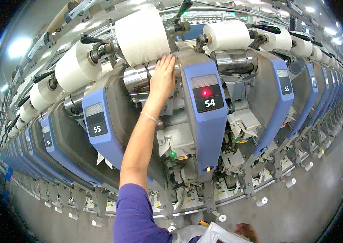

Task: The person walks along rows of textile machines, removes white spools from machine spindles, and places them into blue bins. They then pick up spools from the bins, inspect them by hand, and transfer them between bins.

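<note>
My left hand (163, 79) reaches up to the underside of a large white yarn cone (143, 35). Its fingers are stretched out and close together, at the cone's lower edge and over the shiny metal drum (135, 79) below it. Nothing shows gripped in that hand. Low at the bottom edge, my right hand (247, 232) is only partly visible and dim, beside a white cloth-like apron (220, 235); its fingers are too unclear to read. A small orange-yellow item (203, 223) pokes out by the apron.
Right of my left hand stands a blue-fronted machine panel (206, 121) with a lit red display. More yarn cones (227, 35) and winding units stretch away on both sides. Small white tubes (222, 218) stick out low along the front rail, above the grey floor (301, 202).
</note>
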Available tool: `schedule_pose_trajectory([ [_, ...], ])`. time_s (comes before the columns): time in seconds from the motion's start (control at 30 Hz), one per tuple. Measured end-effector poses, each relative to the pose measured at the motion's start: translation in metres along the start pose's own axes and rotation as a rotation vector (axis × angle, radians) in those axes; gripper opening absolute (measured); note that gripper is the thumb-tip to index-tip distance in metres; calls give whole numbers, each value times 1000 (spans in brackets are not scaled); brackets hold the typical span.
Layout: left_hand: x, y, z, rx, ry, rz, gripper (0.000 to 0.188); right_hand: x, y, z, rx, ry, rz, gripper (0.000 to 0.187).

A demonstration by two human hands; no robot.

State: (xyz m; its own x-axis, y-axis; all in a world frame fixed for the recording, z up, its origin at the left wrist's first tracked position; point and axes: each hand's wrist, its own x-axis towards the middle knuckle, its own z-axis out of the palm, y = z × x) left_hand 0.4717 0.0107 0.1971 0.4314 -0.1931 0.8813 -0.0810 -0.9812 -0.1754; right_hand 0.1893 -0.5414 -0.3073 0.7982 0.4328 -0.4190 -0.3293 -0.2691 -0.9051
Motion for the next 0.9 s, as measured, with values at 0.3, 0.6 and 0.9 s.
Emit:
schedule_pose_trajectory([
  [0.3,26,-33,-38,54,416,-268,46,-10,-10,7,-136,97,17,27],
  [0.6,137,-102,-64,401,-45,-358,50,-6,31,12,-219,115,26,28],
  [0.9,44,-24,2,368,102,133,44,-11,83,13,-336,150,-4,30],
])
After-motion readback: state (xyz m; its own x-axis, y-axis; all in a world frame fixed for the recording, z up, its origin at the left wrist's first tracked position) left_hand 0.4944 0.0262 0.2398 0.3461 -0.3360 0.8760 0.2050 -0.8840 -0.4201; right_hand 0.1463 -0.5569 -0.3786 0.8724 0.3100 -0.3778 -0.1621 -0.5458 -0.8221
